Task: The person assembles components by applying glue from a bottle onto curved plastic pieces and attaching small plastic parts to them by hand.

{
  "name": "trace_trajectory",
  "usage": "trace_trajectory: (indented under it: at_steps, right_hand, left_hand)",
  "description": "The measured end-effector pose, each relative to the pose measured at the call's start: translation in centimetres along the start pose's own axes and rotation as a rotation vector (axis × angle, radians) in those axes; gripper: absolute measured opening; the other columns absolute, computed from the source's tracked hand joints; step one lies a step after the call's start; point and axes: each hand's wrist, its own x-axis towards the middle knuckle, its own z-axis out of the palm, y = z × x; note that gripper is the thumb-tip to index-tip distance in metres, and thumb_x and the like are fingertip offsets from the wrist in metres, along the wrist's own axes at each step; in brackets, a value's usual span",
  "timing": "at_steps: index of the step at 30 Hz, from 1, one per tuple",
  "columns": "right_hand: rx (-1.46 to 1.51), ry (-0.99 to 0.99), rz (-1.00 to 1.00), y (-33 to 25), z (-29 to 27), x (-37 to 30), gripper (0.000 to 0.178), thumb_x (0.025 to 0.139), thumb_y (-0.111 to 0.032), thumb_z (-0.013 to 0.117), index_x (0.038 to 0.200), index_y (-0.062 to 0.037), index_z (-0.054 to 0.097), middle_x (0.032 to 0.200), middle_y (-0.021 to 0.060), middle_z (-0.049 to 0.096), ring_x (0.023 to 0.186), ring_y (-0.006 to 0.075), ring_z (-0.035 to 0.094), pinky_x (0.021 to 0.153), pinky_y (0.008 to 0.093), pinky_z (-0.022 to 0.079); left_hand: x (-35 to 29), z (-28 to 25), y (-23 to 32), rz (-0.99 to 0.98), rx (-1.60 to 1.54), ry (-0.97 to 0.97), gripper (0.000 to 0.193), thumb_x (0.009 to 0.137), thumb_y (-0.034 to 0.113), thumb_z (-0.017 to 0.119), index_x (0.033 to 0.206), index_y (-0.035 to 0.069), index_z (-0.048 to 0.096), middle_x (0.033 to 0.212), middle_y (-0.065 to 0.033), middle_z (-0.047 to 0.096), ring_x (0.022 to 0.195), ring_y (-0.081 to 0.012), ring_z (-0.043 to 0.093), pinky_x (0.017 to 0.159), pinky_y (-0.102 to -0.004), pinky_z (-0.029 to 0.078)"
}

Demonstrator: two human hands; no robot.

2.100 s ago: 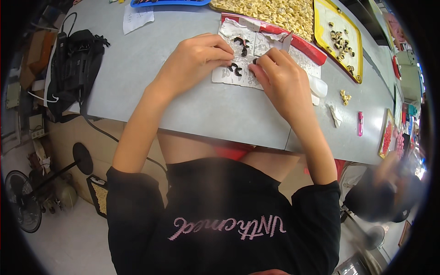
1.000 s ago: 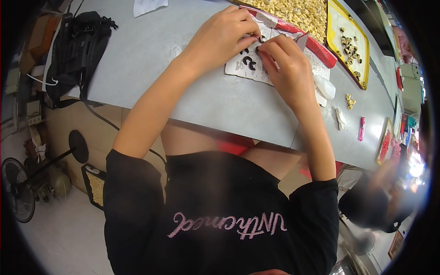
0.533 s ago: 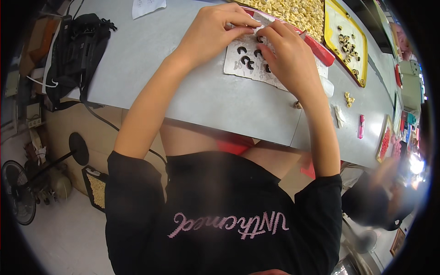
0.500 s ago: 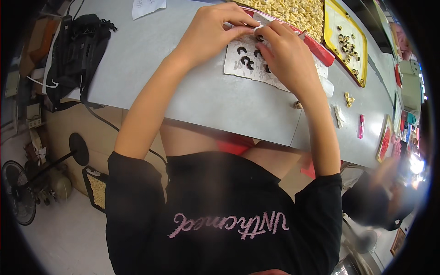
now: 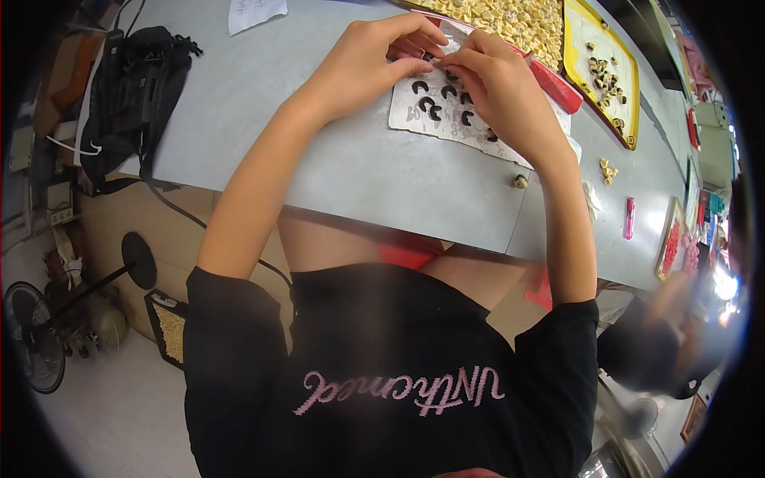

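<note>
Over the white sheet (image 5: 406, 121) on the grey table (image 5: 382, 179), the left hand (image 5: 362, 68) is hanging with its fingers bent and its thumb a little way apart from them. A dark bit is showing by its fingertips, but I cannot tell if the hand is holding it. The right hand (image 5: 498, 84) is making a small pinch, with its thumb and first finger very close together. I cannot tell if something is sitting between them. The fingertips of both hands are nearly meeting.

Just below the fingers, black curved pieces (image 5: 467, 118) are lying on the white sheet, and one is peeking out near the right wrist. The white sheet is showing dark grey marks, too small to read.

Behind the right hand, a long red strip (image 5: 562, 92) is slanting across. Past it, lots of little yellow pieces (image 5: 510, 20) are lying in a big heap. To the right, a yellow-rimmed tray (image 5: 635, 123) is holding small dark and yellow bits. A pink stick (image 5: 629, 219) is lying nearer.

Far to the left, a white note (image 5: 256, 12) is showing faint handwriting. The person is wearing a black shirt (image 5: 382, 334) with curly pink writing (image 5: 446, 395), upside down here.
</note>
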Motion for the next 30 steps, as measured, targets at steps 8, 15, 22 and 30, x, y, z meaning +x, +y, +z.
trace_trajectory:
  at_steps: [8, 15, 22, 30]
  right_hand:
    - [-0.139, 0.055, -0.049, 0.0, 0.0, -0.4, 0.009, 0.079, -0.002, 0.061, 0.086, -0.0005, 0.066, 0.085, 0.0108, 0.057, 0.089, 0.0275, 0.058, 0.074, 0.0386, 0.049]
    - [-0.057, 0.093, -0.128, 0.4, -1.3, -1.0, 0.012, 0.077, -0.001, 0.062, 0.088, -0.0014, 0.065, 0.085, 0.0096, 0.058, 0.086, 0.028, 0.059, 0.073, 0.0389, 0.05]
    - [-0.077, -0.058, -0.163, 0.6, -0.7, -1.0, 0.011, 0.074, 0.0, 0.063, 0.084, -0.0026, 0.062, 0.084, 0.0091, 0.058, 0.082, 0.0285, 0.06, 0.071, 0.0395, 0.05]
    - [-0.062, 0.215, -0.203, 0.7, -1.7, -1.3, 0.011, 0.078, -0.007, 0.067, 0.086, -0.0031, 0.06, 0.084, 0.0098, 0.056, 0.081, 0.0295, 0.059, 0.07, 0.0397, 0.049]
  left_hand:
    - [-0.1, -0.1, -0.1, 0.001, 0.115, 0.018, 0.022, 0.083, 0.004, 0.066, 0.104, 0.003, 0.065, 0.093, -0.0054, 0.068, 0.084, -0.0129, 0.064, 0.076, -0.0253, 0.05]
    - [-0.2, -0.1, 0.3, 0.078, 0.251, 0.017, 0.011, 0.083, 0.005, 0.065, 0.093, 0.0, 0.067, 0.087, -0.0041, 0.066, 0.077, -0.0128, 0.062, 0.071, -0.0245, 0.05]
    - [-0.3, 0.5, -0.8, 0.184, 0.372, 0.105, 0.014, 0.081, 0.008, 0.068, 0.095, 0.008, 0.068, 0.084, -0.0059, 0.065, 0.08, -0.0191, 0.062, 0.07, -0.0299, 0.052]
    - [-0.3, 1.1, -0.4, 0.312, 0.55, 0.185, 0.013, 0.077, 0.009, 0.071, 0.09, 0.01, 0.072, 0.077, -0.0048, 0.063, 0.082, -0.02, 0.059, 0.069, -0.0323, 0.051]
